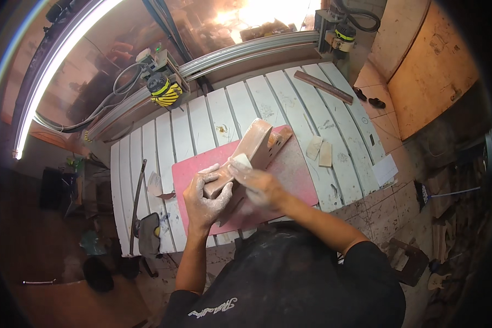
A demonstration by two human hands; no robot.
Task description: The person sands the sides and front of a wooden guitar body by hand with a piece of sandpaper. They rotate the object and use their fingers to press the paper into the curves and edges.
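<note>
Left grip (208,201) is wrapped round the near end of that long brown block (256,134); right grip (261,186), kinda blurry, has a pale pad (241,159) against it just ahead. Probably stiff, fairly hefty, slick with dust. I'd clamp its sides, right where the left grip is.
</note>
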